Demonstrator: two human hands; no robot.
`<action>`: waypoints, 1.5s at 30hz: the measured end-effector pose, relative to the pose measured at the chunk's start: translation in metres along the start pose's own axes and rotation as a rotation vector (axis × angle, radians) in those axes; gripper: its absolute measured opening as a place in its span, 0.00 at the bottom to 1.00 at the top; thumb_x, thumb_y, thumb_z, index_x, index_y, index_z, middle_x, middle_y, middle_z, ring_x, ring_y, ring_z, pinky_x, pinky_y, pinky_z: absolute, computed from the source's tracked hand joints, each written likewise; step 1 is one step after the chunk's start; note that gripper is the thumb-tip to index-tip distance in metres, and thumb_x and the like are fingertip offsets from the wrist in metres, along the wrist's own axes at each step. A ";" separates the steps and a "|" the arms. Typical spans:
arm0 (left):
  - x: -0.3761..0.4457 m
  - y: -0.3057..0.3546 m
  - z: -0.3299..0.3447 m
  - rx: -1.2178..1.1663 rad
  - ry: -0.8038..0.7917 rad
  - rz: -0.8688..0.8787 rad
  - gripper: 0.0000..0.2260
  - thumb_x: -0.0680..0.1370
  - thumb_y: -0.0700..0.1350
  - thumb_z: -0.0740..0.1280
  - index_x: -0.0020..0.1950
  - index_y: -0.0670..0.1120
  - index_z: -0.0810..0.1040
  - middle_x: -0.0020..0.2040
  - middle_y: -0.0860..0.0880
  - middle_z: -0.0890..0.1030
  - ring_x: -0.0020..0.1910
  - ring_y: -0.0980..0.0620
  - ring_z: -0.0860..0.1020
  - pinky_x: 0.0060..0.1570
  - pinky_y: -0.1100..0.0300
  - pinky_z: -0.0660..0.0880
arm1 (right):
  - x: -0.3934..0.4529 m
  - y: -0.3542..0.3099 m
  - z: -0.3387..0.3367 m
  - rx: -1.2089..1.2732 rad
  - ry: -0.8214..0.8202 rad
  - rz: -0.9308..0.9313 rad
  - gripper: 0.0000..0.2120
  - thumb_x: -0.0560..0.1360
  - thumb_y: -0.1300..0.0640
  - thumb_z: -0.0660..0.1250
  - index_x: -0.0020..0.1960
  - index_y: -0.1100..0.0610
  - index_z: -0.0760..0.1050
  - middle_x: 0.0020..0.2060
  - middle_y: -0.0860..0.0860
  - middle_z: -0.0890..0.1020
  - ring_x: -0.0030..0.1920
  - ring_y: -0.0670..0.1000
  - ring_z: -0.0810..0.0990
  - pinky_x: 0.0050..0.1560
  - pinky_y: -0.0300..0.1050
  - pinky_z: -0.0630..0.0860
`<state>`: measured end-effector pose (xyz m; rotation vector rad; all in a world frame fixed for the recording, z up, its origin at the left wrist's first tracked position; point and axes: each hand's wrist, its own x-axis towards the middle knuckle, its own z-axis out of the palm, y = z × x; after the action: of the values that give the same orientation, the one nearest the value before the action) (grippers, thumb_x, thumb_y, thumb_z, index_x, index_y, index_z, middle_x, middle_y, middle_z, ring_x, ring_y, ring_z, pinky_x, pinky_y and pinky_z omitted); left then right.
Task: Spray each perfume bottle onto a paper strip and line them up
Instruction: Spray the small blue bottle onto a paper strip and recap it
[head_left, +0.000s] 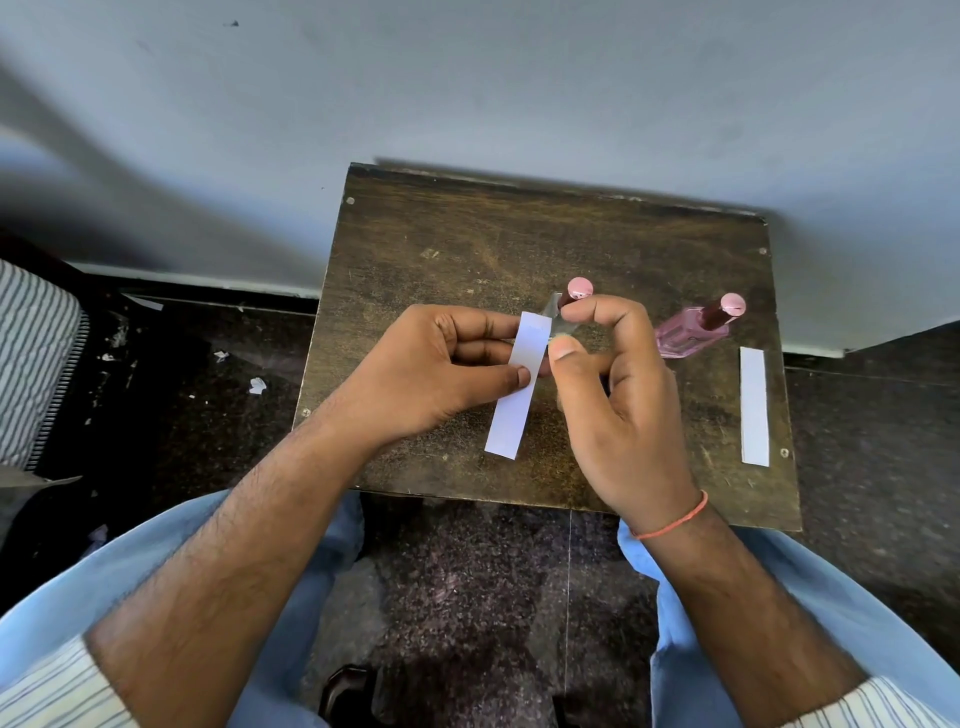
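White paper strip (517, 387) is pinched between left hand (441, 371) thumb and fingers above the wooden table (415, 249); right hand (618, 395) grips a clear pink-capped perfume bottle (569, 301) beside it.

Left hand (447, 369) pinches a paper strip (517, 387) beside right hand (618, 395) gripping a perfume bottle (569, 301)

A worn wooden table (441, 249) stands against a pale wall (467, 78).
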<state>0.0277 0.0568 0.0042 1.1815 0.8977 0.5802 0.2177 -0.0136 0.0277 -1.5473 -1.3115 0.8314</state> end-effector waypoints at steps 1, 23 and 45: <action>0.000 0.000 0.000 -0.004 -0.001 0.001 0.17 0.80 0.34 0.77 0.67 0.47 0.87 0.55 0.45 0.91 0.58 0.45 0.90 0.61 0.52 0.85 | 0.000 0.000 0.000 -0.007 0.002 -0.003 0.14 0.82 0.45 0.65 0.63 0.51 0.74 0.23 0.43 0.69 0.25 0.46 0.64 0.30 0.42 0.63; 0.002 0.001 -0.003 -0.028 0.012 0.002 0.17 0.79 0.33 0.77 0.66 0.47 0.88 0.56 0.46 0.91 0.57 0.49 0.90 0.58 0.57 0.85 | 0.000 0.006 -0.003 0.079 0.006 0.023 0.11 0.83 0.43 0.65 0.60 0.49 0.74 0.25 0.53 0.68 0.26 0.57 0.65 0.28 0.58 0.65; 0.004 0.005 -0.008 -0.121 0.085 -0.086 0.17 0.79 0.33 0.77 0.67 0.46 0.86 0.56 0.40 0.91 0.55 0.41 0.90 0.56 0.49 0.87 | -0.005 0.012 0.002 -0.028 -0.070 0.064 0.23 0.79 0.51 0.78 0.72 0.48 0.77 0.48 0.43 0.90 0.53 0.45 0.89 0.55 0.49 0.85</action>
<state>0.0231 0.0656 0.0074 1.0107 0.9670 0.6100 0.2188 -0.0182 0.0154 -1.6026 -1.3345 0.9179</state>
